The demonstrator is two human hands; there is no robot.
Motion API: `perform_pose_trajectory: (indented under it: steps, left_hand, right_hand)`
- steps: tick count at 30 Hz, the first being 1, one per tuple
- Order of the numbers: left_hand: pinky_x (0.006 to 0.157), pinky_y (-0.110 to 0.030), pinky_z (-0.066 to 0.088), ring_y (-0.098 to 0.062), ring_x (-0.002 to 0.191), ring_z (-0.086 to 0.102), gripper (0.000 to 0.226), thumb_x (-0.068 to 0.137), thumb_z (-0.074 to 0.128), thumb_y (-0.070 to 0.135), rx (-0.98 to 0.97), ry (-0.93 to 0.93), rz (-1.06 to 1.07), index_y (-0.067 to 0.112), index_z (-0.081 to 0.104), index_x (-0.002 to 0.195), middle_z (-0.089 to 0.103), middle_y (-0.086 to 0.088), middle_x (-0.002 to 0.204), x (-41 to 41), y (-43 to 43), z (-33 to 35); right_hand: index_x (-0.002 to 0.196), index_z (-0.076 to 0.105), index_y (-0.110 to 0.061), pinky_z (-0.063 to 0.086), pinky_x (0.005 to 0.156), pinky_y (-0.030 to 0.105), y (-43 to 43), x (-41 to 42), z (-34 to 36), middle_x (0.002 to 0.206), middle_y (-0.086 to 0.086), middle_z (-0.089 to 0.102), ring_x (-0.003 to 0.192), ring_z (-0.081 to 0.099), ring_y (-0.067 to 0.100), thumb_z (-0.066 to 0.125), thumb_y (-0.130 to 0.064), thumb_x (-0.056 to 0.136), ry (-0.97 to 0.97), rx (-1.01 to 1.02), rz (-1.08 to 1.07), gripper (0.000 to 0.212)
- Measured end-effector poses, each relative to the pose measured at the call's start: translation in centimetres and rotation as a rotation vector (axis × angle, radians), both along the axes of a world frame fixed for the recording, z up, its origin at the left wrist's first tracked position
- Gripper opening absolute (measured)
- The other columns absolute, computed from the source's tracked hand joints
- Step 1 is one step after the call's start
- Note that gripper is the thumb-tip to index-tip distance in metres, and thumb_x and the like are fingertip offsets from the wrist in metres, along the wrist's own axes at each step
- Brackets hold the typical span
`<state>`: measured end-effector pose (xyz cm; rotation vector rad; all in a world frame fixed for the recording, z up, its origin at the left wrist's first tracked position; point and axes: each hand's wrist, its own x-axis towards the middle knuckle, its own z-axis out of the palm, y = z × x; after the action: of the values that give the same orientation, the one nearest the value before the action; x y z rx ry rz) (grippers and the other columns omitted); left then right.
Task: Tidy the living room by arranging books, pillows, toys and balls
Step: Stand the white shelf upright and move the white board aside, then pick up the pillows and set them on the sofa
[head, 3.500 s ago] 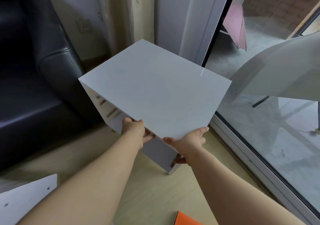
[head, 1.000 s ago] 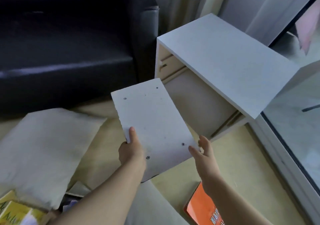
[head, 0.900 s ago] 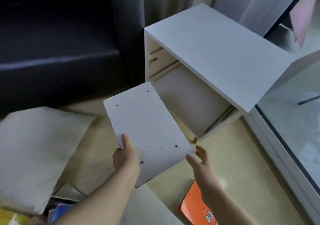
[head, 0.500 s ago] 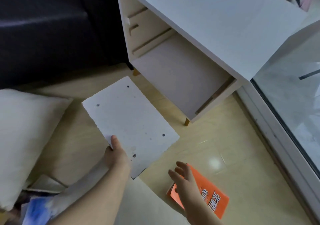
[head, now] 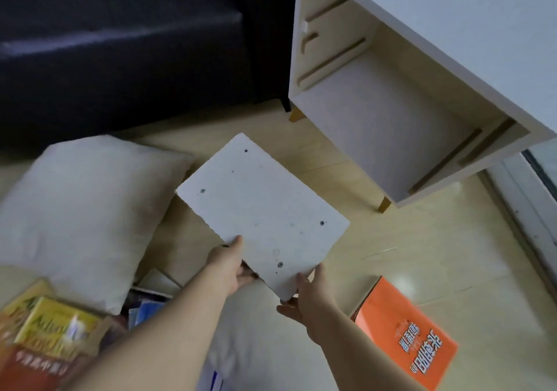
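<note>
Shelf board (head: 262,210) held before open cabinet (head: 452,14)
Left hand (head: 227,265) and right hand (head: 304,292) grasp its near corner only; the far end may sag and miss the rails (head: 331,62).

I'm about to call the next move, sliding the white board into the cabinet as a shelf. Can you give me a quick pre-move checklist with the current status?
1. Near edge held: the left hand grips the white board with the thumb on top. Ok.
2. Second hold: the right hand holds the board's near corner. Ok.
3. Access: the cabinet has its front open toward the board. Ok.
4. Supports: the rails show on both inner walls. Ok.
5. Alignment: the board is low, in front of the opening and turned at an angle. Not ok.
6. Whether the board fits between the walls: cannot tell.
</note>
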<state>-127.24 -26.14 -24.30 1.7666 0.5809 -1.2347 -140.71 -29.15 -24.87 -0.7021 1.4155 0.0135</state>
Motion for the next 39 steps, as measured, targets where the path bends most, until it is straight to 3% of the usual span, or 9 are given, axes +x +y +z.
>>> perform_pose_trajectory:
  steps: [6, 13, 18, 21, 22, 24, 31, 35, 39]
  left_hand:
    - [0.076, -0.043, 0.048, -0.023, 0.069, 0.056, 0.016, 0.098, 0.046, 0.023, -0.004, -0.036, 0.002, 0.010, 0.050, 0.106, 0.059, -0.009, 0.087, 4.1, 3.4, -0.6]
    - [0.078, -0.041, 0.050, -0.027, 0.082, 0.057, 0.011, 0.098, 0.045, 0.016, -0.010, -0.074, -0.075, 0.010, 0.050, 0.090, 0.057, -0.008, 0.087, 5.2, 4.4, -1.1]
    - [0.091, -0.039, 0.049, -0.026, 0.090, 0.054, 0.016, 0.092, 0.056, 0.027, 0.060, -0.208, -0.283, 0.019, 0.043, 0.090, 0.053, -0.003, 0.090, 4.8, 7.1, 1.2]
    - [0.076, -0.033, 0.043, -0.024, 0.081, 0.053, 0.015, 0.091, 0.055, 0.023, 0.024, -0.229, -0.257, 0.021, 0.048, 0.079, 0.054, -0.008, 0.084, 5.5, 10.3, 4.7]
    - [0.071, -0.032, 0.040, -0.022, 0.075, 0.051, 0.024, 0.092, 0.054, 0.019, 0.013, -0.241, -0.241, 0.022, 0.047, 0.068, 0.052, -0.007, 0.075, 6.2, 11.9, 6.2]
    - [0.068, -0.032, 0.043, -0.023, 0.069, 0.053, 0.028, 0.091, 0.055, 0.015, 0.001, -0.261, -0.194, 0.021, 0.048, 0.064, 0.053, -0.006, 0.067, 8.1, 14.6, 9.5]
    - [0.056, -0.027, 0.036, -0.018, 0.063, 0.058, 0.016, 0.092, 0.054, 0.009, -0.126, -0.318, -0.069, 0.018, 0.057, 0.079, 0.059, -0.005, 0.074, 17.9, 27.8, 21.5]
    - [0.058, -0.026, 0.038, -0.019, 0.065, 0.059, 0.012, 0.091, 0.053, 0.009, -0.146, -0.348, -0.153, 0.016, 0.059, 0.084, 0.061, -0.007, 0.079, 22.6, 36.6, 28.1]
    - [0.070, -0.030, 0.043, -0.022, 0.071, 0.061, 0.013, 0.091, 0.052, 0.013, -0.155, -0.392, -0.160, 0.019, 0.060, 0.083, 0.063, -0.006, 0.081, 27.5, 44.2, 34.3]
  right_hand:
    - [0.132, 0.034, -0.031, 0.059, 0.061, 0.032, 3.0, 4.0, 0.5, 0.084, 0.003, 0.053, 0.063, 0.051, 0.019, 0.031, -0.014, 0.100, -0.027, 0.054, 0.010, 0.036]
    - [0.136, 0.032, -0.032, 0.056, 0.066, 0.034, 3.7, 5.5, 0.4, 0.086, 0.003, 0.054, 0.063, 0.051, 0.018, 0.031, -0.013, 0.100, 0.039, 0.083, -0.045, 0.041]
    - [0.145, 0.018, -0.028, 0.046, 0.082, 0.036, 5.6, 5.7, 1.2, 0.119, 0.003, 0.049, 0.099, 0.051, 0.025, 0.038, -0.029, 0.098, 0.244, 0.058, 0.016, 0.051]
    - [0.120, 0.041, -0.018, 0.041, 0.075, 0.030, 7.8, 6.7, 3.1, 0.093, 0.002, 0.046, 0.078, 0.045, 0.022, 0.038, -0.023, 0.096, 0.326, -0.073, 0.064, 0.025]
    - [0.097, 0.043, -0.017, 0.037, 0.067, 0.027, 8.7, 7.8, 4.5, 0.078, 0.001, 0.040, 0.065, 0.038, 0.019, 0.038, -0.021, 0.095, 0.326, -0.103, 0.097, 0.007]
    - [0.081, 0.042, -0.018, 0.037, 0.068, 0.029, 10.2, 10.6, 7.2, 0.068, -0.001, 0.035, 0.061, 0.037, 0.018, 0.042, -0.023, 0.093, 0.276, -0.133, 0.158, 0.013]
    - [0.097, 0.051, -0.013, 0.037, 0.073, 0.031, 20.3, 23.2, 20.1, 0.070, -0.001, 0.044, 0.082, 0.047, 0.023, 0.045, -0.025, 0.092, 0.170, -0.258, 0.259, 0.014]
    - [0.081, 0.049, -0.011, 0.044, 0.074, 0.033, 29.1, 29.0, 27.1, 0.069, 0.003, 0.048, 0.082, 0.052, 0.026, 0.046, -0.017, 0.091, 0.166, -0.293, 0.239, 0.012]
    - [0.093, 0.049, -0.011, 0.042, 0.077, 0.032, 37.4, 35.1, 33.8, 0.070, 0.002, 0.046, 0.081, 0.050, 0.025, 0.046, -0.018, 0.093, 0.111, -0.271, 0.294, 0.007]
